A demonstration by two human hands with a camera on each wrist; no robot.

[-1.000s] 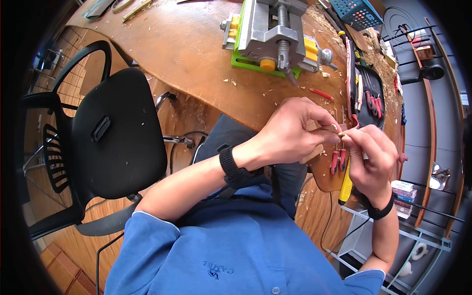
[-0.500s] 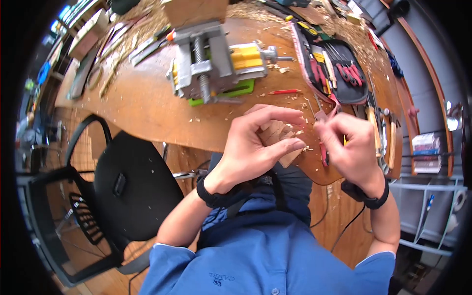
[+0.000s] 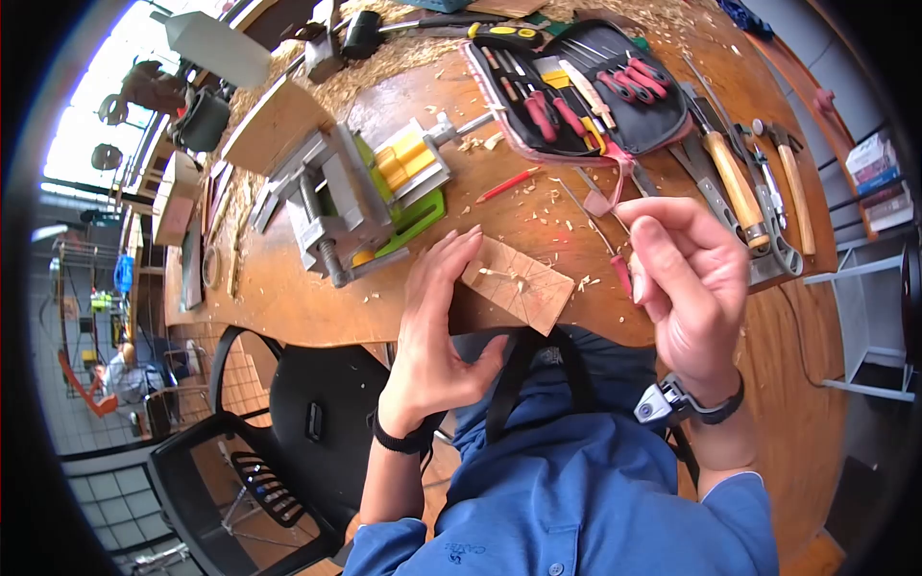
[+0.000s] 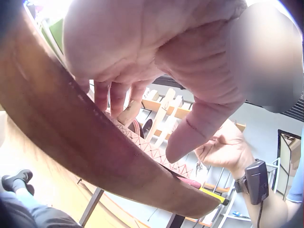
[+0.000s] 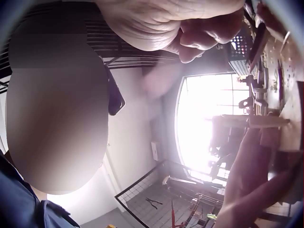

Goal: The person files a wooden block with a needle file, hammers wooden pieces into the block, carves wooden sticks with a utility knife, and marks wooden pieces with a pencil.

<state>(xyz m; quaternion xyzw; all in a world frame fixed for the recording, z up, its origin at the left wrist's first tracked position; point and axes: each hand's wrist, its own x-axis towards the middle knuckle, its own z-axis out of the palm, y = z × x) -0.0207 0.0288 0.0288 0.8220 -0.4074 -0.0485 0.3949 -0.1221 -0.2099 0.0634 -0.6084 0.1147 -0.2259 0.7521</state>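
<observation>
A rectangular wooden block (image 3: 519, 288) with pencilled lines and cut triangles lies at the table's front edge, a pale wood chip (image 3: 507, 276) on its top. My left hand (image 3: 432, 336) is at the block's left end, fingers extended and thumb spread apart. In the left wrist view, the fingers of my left hand (image 4: 156, 52) reach down toward the block's patterned face (image 4: 152, 148). To the right of the block, my right hand (image 3: 687, 283) is raised with loosely curled fingers, its index finger and thumb apart. Nothing shows between them.
A grey vise (image 3: 336, 202) stands left of the block. Behind are a red pencil (image 3: 507, 184) and an unzipped tool case (image 3: 586, 96). A hammer (image 3: 792, 182) and other wooden-handled tools lie right. Shavings are scattered across the table (image 3: 394, 312). A black chair (image 3: 322, 432) stands left.
The hands, which met over a small piece a second ago, have parted. My left hand has come to the block's left end; my right is raised farther right. The head view has turned.
</observation>
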